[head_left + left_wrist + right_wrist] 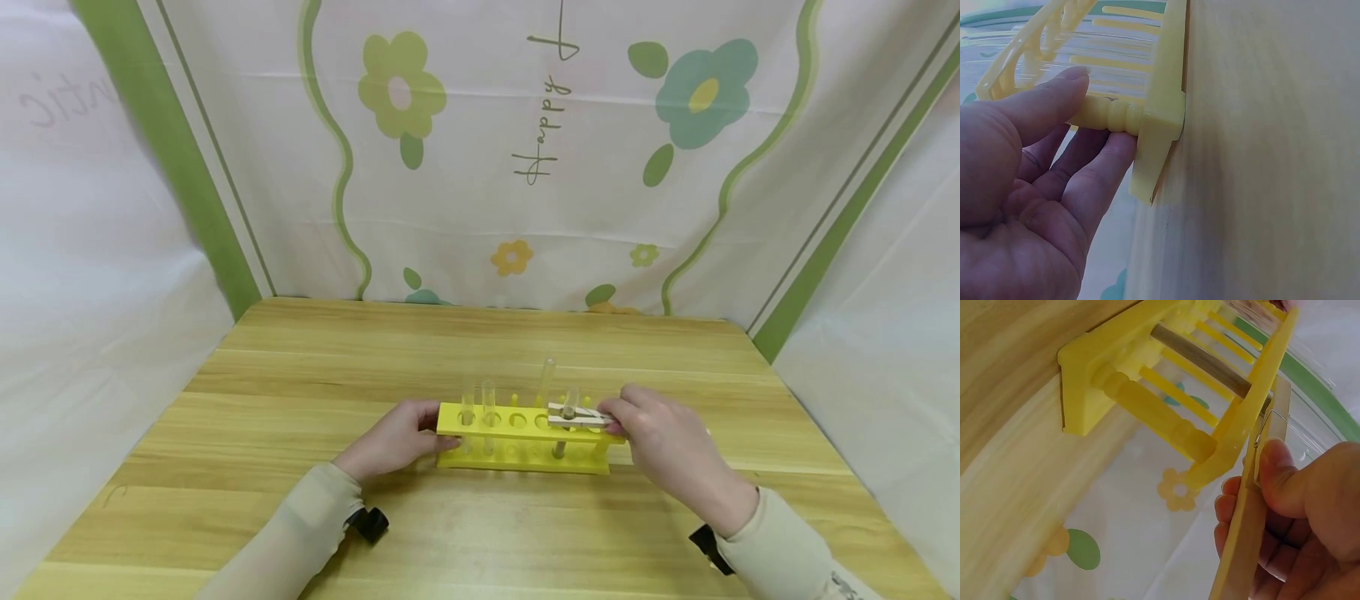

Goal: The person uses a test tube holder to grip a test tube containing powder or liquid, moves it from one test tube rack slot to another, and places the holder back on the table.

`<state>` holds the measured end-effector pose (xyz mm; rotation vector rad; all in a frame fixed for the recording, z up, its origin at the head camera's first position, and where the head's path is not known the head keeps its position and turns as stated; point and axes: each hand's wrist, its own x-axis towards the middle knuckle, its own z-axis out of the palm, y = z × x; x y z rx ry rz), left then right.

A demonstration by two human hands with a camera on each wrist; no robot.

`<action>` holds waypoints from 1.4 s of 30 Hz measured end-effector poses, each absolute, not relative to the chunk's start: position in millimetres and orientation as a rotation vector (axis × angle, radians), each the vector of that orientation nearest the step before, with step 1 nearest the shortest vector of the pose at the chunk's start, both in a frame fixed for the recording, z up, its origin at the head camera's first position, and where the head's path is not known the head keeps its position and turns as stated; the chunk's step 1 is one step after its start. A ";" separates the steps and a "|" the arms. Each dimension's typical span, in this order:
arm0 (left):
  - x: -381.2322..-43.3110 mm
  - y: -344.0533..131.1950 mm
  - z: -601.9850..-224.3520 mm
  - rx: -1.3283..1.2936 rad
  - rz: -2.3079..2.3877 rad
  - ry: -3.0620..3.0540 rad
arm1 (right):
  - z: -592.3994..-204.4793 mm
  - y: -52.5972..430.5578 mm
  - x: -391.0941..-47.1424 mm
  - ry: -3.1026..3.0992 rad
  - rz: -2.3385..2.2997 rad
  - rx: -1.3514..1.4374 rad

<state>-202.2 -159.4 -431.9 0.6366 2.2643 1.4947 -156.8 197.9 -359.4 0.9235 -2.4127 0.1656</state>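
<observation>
A yellow test tube rack [502, 432] stands on the wooden table. My left hand [397, 437] grips its left end; in the left wrist view the thumb and fingers close round the end post [1099, 114]. In my right hand [671, 450] is a wooden test tube holder [1238, 550], pinched between thumb and fingers. The holder's jaws lie just over the rack's top plate, around a glass test tube [572, 402]. That tube stands in a hole toward the right end, with dark grey-brown contents [1200, 359] in its lower part.
Two clear test tubes [489, 400] stand in the rack's left holes. Another clear tube [547, 379] rises at the back, along the row of yellow pegs [515, 400]. A flower-patterned cloth [465, 208] hangs behind the table [480, 342], with white cloth at both sides.
</observation>
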 end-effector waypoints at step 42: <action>-200.9 -160.0 -432.0 0.628 1.494 2.271 | -361.6 198.8 -148.7 -2.507 0.184 0.864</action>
